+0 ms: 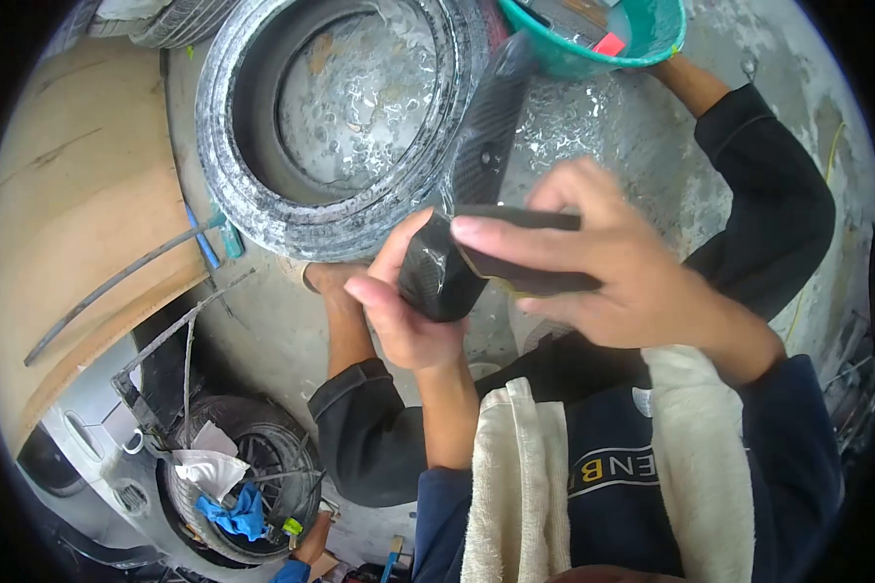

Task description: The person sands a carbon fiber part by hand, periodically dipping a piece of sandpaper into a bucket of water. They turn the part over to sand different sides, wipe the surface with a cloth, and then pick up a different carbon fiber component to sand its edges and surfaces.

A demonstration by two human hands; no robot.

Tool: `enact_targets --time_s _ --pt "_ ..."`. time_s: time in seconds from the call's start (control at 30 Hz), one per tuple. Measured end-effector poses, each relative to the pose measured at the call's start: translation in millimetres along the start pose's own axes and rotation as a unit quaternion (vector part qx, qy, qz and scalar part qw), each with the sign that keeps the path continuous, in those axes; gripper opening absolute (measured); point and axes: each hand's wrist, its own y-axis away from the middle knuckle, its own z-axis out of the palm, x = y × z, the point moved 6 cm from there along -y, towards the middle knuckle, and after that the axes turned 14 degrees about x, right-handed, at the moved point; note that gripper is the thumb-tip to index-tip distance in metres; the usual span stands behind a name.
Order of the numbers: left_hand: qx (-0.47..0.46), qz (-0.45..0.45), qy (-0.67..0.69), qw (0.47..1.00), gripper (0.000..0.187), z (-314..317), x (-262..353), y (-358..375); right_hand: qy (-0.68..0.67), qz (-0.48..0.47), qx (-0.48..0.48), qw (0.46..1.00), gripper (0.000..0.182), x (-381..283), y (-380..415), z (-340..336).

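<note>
A long, glossy black carbon-fibre part (490, 126) with a woven pattern and a small hole leans across the tire's edge. Its near, wider end rests in my left hand (408, 325), fingers wrapped around its side and the thumb out to the left. My right hand (603, 257), slightly blurred, grips a dark, flat sanding block (530, 255) with a tan lower edge. The block lies against the near end of the part, close by my left fingertips. Wet highlights show on the part's surface.
A wet, grey-smeared tire (228, 185) lies on the wet concrete floor (593, 136). Beyond it stands a teal basin (554, 63) holding water and tools. A brown board (87, 194) is at left. Lower left, another person's hand (316, 539) is near a wheel (292, 466) and blue glove (238, 510).
</note>
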Motion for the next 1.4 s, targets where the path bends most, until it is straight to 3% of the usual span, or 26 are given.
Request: enact_targets --time_s 0.03,0.1,0.2,0.27,0.4,0.47,0.53,0.63,0.8,0.93,1.07,1.1,1.2,1.23,1.3,1.4 --pt "-0.001 0.003 0.008 1.0 0.086 -3 -3 -2 0.008 -0.005 0.0 1.0 0.054 5 3 12" --pt "0.005 0.081 -0.156 0.984 0.079 -11 -13 -5 -0.035 0.02 0.029 0.999 0.045 20 10 34" --pt "-0.002 0.066 -0.183 0.981 0.073 -8 -19 -3 0.008 0.075 0.045 0.996 0.041 62 -15 57" --pt "0.005 0.033 -0.142 0.989 0.069 -4 -16 -8 0.001 0.05 0.066 0.997 0.04 47 0 63" --pt "0.006 0.103 -0.243 0.964 0.067 -9 -17 -12 0.062 0.028 0.081 0.994 0.037 53 7 64" --pt "0.026 0.01 -0.181 0.983 0.067 -10 -20 -13 0.068 0.036 0.096 0.992 0.037 69 -23 71" --pt "0.023 0.013 -0.203 0.979 0.068 -8 -16 -12 0.069 0.053 0.108 0.99 0.038 75 -46 62" --pt "0.027 0.125 -0.191 0.973 0.08 -16 -10 -8 0.022 -0.022 0.153 0.988 0.038 41 -46 17" --pt "-0.064 0.155 -0.15 0.974 0.088 -13 6 -1 0.087 -0.045 0.065 0.993 0.041 25 -14 -14" --pt "-0.112 0.185 -0.225 0.95 0.086 -1 17 0 0.073 -0.028 0.02 0.997 0.045 26 -3 3" --pt "-0.082 0.145 -0.261 0.951 0.08 -10 6 -8 -0.026 0.012 -0.016 0.999 0.047 34 14 39" --pt "-0.063 0.135 -0.257 0.955 0.076 -13 5 -10 -0.098 0.077 -0.04 0.991 0.046 37 21 49" --pt "-0.079 0.071 -0.281 0.954 0.071 -17 -2 -10 -0.028 0.12 -0.057 0.991 0.045 49 15 59" --pt "-0.034 0.073 -0.244 0.967 0.069 -14 0 -8 0.011 0.106 -0.049 0.993 0.043 45 7 60" --pt "-0.034 0.027 -0.23 0.972 0.067 -13 1 -10 0.008 0.095 -0.031 0.995 0.043 37 11 62" --pt "-0.052 0.037 -0.261 0.963 0.063 -13 5 -13 -0.025 0.073 0.027 0.997 0.041 34 17 59"
